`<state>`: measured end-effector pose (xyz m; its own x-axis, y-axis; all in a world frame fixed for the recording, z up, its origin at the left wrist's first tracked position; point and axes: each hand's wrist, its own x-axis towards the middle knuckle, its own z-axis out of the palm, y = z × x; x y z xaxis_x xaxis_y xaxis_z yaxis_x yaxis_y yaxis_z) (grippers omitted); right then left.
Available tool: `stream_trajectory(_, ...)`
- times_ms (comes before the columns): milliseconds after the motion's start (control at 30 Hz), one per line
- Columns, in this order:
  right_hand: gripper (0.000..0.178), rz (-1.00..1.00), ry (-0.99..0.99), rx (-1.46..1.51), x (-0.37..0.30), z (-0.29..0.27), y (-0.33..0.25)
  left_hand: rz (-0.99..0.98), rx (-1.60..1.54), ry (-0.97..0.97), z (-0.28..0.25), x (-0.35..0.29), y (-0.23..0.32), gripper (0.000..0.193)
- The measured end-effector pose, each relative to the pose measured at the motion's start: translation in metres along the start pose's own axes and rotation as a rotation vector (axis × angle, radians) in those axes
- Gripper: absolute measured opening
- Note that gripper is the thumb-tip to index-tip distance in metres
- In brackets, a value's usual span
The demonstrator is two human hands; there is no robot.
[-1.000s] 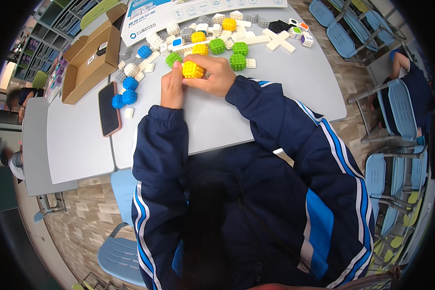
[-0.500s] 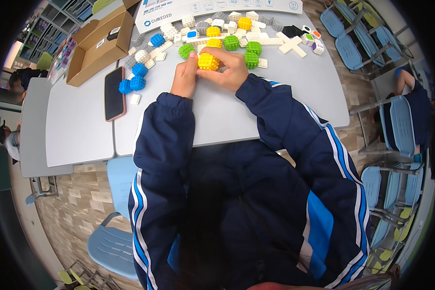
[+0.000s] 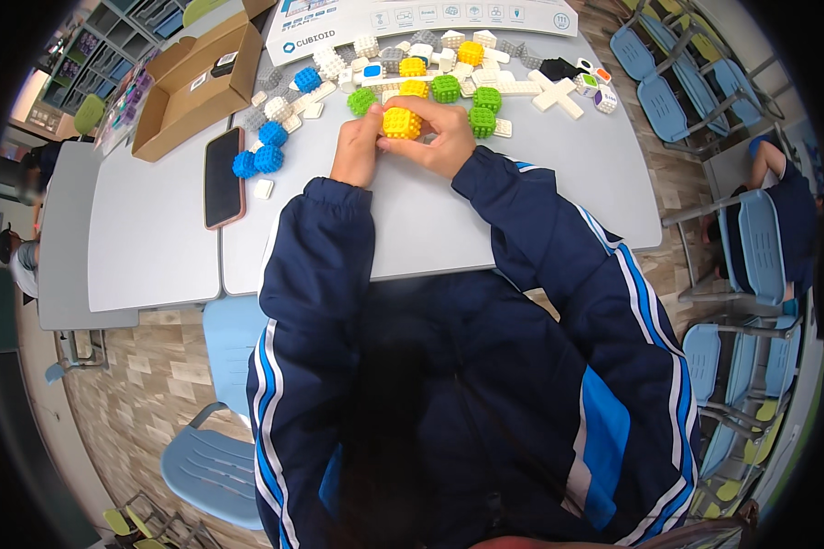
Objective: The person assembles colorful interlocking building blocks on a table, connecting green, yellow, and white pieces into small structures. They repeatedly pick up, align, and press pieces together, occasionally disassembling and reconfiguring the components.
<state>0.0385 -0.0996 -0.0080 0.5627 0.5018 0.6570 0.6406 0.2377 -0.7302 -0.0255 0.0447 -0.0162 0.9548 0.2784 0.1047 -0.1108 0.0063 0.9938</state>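
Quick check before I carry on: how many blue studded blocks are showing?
4: one blue block farther back than the phone; three clustered right of the phone: upper block, left block, lower-right block. More may be hidden.

a block [image 3: 401, 123] sits between the fingers [image 3: 439, 114], over the table [image 3: 430, 229]. just beyond the fingers spreads a heap of pieces [image 3: 445, 89], with a box [image 3: 412, 25] behind it, farther from them. left of the fingers lie three clustered blocks [image 3: 268, 159], then a phone [image 3: 224, 178]; a carton [image 3: 206, 101] stands farther left and beyond. right of the fingers and past them lie a cross piece [image 3: 558, 94] and, farther right, a cube [image 3: 604, 100].
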Motion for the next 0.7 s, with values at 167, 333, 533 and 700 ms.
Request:
stream_trajectory(167,0.048,-0.075,-0.086,-0.157,0.002,-0.005,-0.004,0.017,-0.101,0.04,0.013,-0.009,0.02,0.048)
stream_trajectory(333,0.051,-0.099,-0.096,-0.12,0.007,-0.001,-0.01,0.049,-0.108,0.032,0.0,-0.004,0.004,0.046)
stream_trajectory(533,0.05,0.135,-0.215,0.018,0.004,0.0,-0.007,0.11,-0.22,0.142,0.001,-0.005,0.005,0.034)
stream_trajectory(700,0.042,0.167,-0.212,-0.07,0.002,0.002,-0.012,0.044,-0.328,0.177,0.007,-0.006,0.008,0.021)
